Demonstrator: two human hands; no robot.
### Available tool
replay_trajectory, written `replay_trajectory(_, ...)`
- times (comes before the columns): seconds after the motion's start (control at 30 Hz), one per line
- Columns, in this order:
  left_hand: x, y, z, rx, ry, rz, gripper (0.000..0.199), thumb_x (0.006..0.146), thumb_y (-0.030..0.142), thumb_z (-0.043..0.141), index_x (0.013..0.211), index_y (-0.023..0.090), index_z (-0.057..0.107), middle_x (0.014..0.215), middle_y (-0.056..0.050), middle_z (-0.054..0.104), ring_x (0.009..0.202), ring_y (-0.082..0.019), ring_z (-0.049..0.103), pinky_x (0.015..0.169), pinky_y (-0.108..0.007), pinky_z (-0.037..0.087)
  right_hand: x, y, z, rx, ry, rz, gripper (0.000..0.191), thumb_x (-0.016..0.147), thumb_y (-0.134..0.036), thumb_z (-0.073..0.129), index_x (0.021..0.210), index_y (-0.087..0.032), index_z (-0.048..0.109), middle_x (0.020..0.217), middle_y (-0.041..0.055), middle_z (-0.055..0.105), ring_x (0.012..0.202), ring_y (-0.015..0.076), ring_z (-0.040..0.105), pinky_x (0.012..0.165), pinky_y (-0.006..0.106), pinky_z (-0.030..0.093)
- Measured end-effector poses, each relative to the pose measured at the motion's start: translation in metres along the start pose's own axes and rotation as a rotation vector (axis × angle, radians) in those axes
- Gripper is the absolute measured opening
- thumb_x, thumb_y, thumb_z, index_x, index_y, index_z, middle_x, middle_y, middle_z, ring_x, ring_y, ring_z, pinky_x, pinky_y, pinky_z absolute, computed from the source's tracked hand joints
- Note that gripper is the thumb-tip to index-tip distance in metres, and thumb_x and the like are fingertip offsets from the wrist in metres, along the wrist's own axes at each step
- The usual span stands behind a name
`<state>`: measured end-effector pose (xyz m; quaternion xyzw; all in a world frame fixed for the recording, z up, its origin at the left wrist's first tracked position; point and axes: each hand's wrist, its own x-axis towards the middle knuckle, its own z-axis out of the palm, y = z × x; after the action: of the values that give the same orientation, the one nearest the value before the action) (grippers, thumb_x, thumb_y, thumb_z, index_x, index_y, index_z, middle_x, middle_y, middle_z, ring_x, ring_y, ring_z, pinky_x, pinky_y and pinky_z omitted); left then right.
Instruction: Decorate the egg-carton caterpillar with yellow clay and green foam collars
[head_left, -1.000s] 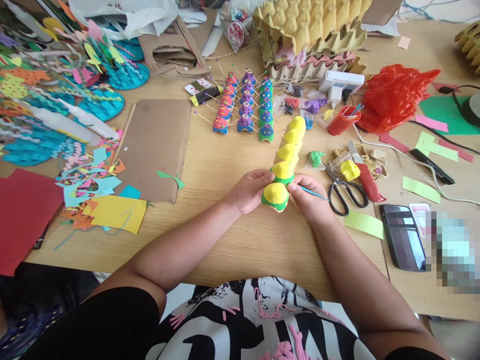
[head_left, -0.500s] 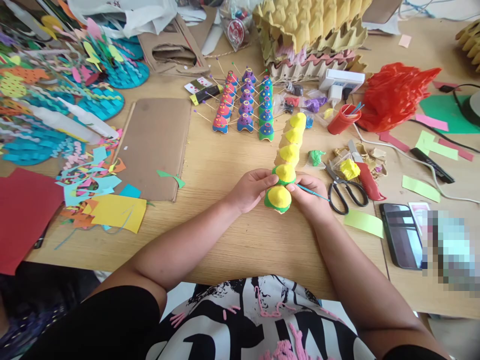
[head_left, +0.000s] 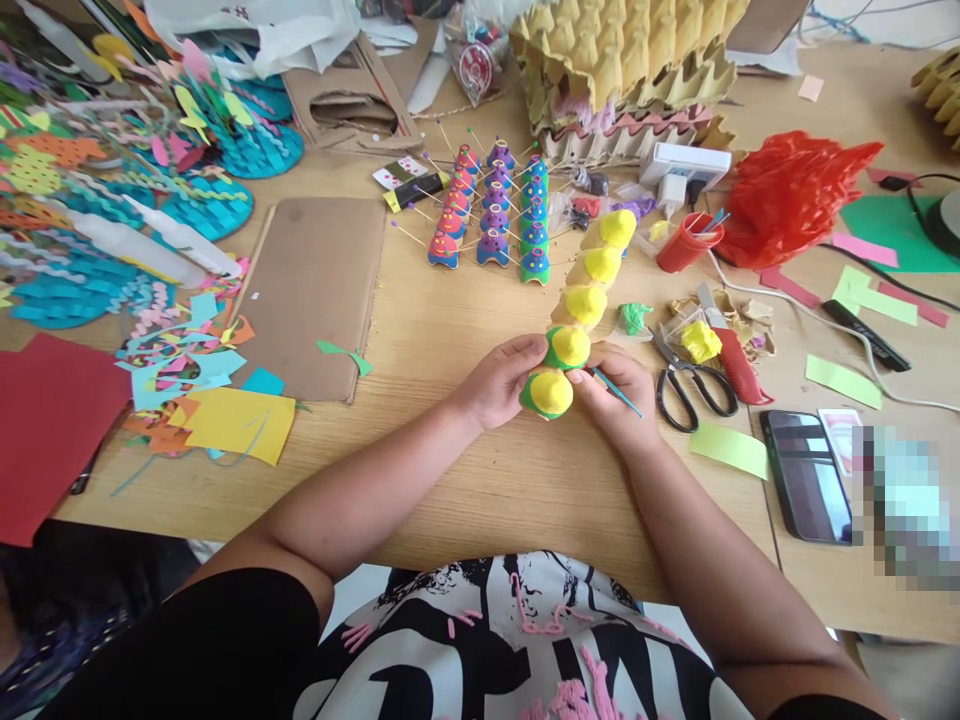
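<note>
Between my hands is an egg carton strip, a row of several bumps topped with yellow clay. Green clay rings the lower edge of the two bumps nearest me; the farther ones show bare carton below the yellow. My left hand pinches the strip's left side near the close end. Fingers of my right hand grip its right side, and a thin blue stick juts out from that hand toward the lower right. Right of the hands lie a lump of green clay and a lump of yellow clay.
Three finished-looking caterpillars with pin feelers stand ahead. Black-handled scissors, a red cutter and a phone lie right. Stacked egg trays are behind, cardboard and paper scraps left.
The strip has turned, its far end swinging right and its near end shifting slightly left. The blue stick now slants more steeply downward. Both hands keep their hold.
</note>
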<state>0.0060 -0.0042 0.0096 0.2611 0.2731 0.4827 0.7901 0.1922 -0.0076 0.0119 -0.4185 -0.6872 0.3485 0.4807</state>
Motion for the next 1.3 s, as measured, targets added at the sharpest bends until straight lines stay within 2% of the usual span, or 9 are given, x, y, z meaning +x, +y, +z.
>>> replay_trajectory(0.13, 0.001, 0.002, -0.002, -0.001, 0.054, 0.002, 0.035, 0.081, 0.044, 0.091, 0.084, 0.013, 0.074, 0.075, -0.001, 0.071, 0.059, -0.009, 0.063, 0.056, -0.020, 0.048, -0.006, 0.002, 0.003, -0.034, 0.166, -0.023, 0.041, 0.104, -0.061, 0.054, 0.094, -0.025, 0.073, 0.087, 0.0048, 0.073, 0.081, 0.0197, 0.066, 0.077, 0.038, 0.053)
replay_trajectory(0.2, 0.002, 0.003, -0.002, 0.019, 0.078, -0.007, 0.031, 0.087, 0.043, 0.086, 0.090, 0.014, 0.076, 0.074, -0.002, 0.071, 0.059, -0.009, 0.063, 0.056, -0.021, 0.049, -0.009, 0.003, 0.007, 0.050, 0.281, -0.003, 0.045, 0.109, -0.061, 0.042, 0.107, -0.027, 0.071, 0.084, 0.0032, 0.073, 0.073, 0.0178, 0.065, 0.069, 0.035, 0.052)
replay_trajectory(0.27, 0.002, 0.004, -0.002, 0.037, 0.085, -0.008, 0.031, 0.088, 0.044, 0.084, 0.091, 0.015, 0.076, 0.073, -0.001, 0.070, 0.057, -0.010, 0.063, 0.054, -0.021, 0.047, -0.011, 0.003, 0.009, 0.090, 0.327, -0.007, 0.041, 0.110, -0.058, 0.042, 0.110, -0.028, 0.069, 0.072, -0.0007, 0.069, 0.060, 0.0155, 0.060, 0.061, 0.033, 0.048)
replay_trajectory(0.37, 0.001, 0.004, -0.003, 0.058, 0.062, 0.004, 0.038, 0.080, 0.048, 0.091, 0.089, 0.013, 0.077, 0.075, -0.003, 0.072, 0.058, -0.010, 0.062, 0.051, -0.021, 0.047, -0.012, 0.000, 0.008, -0.021, 0.294, -0.052, 0.029, 0.108, -0.050, 0.054, 0.107, -0.027, 0.071, 0.072, -0.0010, 0.067, 0.063, 0.0155, 0.061, 0.065, 0.033, 0.050)
replay_trajectory(0.43, 0.000, 0.003, -0.004, 0.082, 0.045, 0.017, 0.043, 0.076, 0.051, 0.093, 0.089, 0.013, 0.078, 0.076, -0.003, 0.072, 0.058, -0.010, 0.062, 0.050, -0.021, 0.047, -0.011, -0.003, 0.006, -0.104, 0.236, -0.079, 0.025, 0.102, -0.048, 0.064, 0.115, -0.027, 0.072, 0.076, -0.0006, 0.065, 0.069, 0.0168, 0.060, 0.070, 0.036, 0.051)
replay_trajectory(0.6, -0.001, 0.001, -0.006, 0.128, 0.005, 0.040, 0.040, 0.079, 0.052, 0.090, 0.089, 0.015, 0.079, 0.073, -0.001, 0.070, 0.059, -0.011, 0.063, 0.053, -0.021, 0.050, -0.009, -0.005, 0.002, -0.184, 0.108, -0.139, 0.047, 0.092, -0.041, 0.077, 0.137, -0.031, 0.066, 0.075, -0.0036, 0.055, 0.069, 0.0168, 0.052, 0.068, 0.036, 0.048)
replay_trajectory(0.8, -0.002, 0.005, 0.000, 0.101, 0.000, 0.009, 0.042, 0.072, 0.050, 0.095, 0.078, 0.013, 0.076, 0.071, -0.001, 0.070, 0.055, -0.008, 0.059, 0.050, -0.019, 0.045, -0.009, -0.006, 0.000, -0.213, 0.057, -0.128, 0.049, 0.088, -0.043, 0.082, 0.134, -0.033, 0.069, 0.074, -0.0032, 0.053, 0.068, 0.0177, 0.051, 0.070, 0.037, 0.050)
replay_trajectory(1.13, -0.002, 0.005, 0.001, 0.067, -0.009, 0.005, 0.045, 0.067, 0.051, 0.098, 0.080, 0.013, 0.078, 0.073, -0.002, 0.074, 0.057, -0.009, 0.063, 0.052, -0.020, 0.048, -0.011, -0.008, 0.004, -0.178, 0.055, -0.107, 0.040, 0.088, -0.041, 0.082, 0.126, -0.033, 0.072, 0.073, -0.0027, 0.053, 0.066, 0.0170, 0.050, 0.067, 0.036, 0.050)
replay_trajectory(1.3, -0.002, 0.005, 0.000, 0.096, -0.024, 0.007, 0.043, 0.071, 0.051, 0.096, 0.081, 0.014, 0.078, 0.074, -0.002, 0.074, 0.059, -0.010, 0.064, 0.054, -0.021, 0.048, -0.009, -0.006, 0.005, -0.068, 0.030, -0.047, 0.042, 0.086, -0.048, 0.084, 0.123, -0.032, 0.071, 0.077, -0.0019, 0.057, 0.067, 0.0163, 0.050, 0.064, 0.034, 0.050)
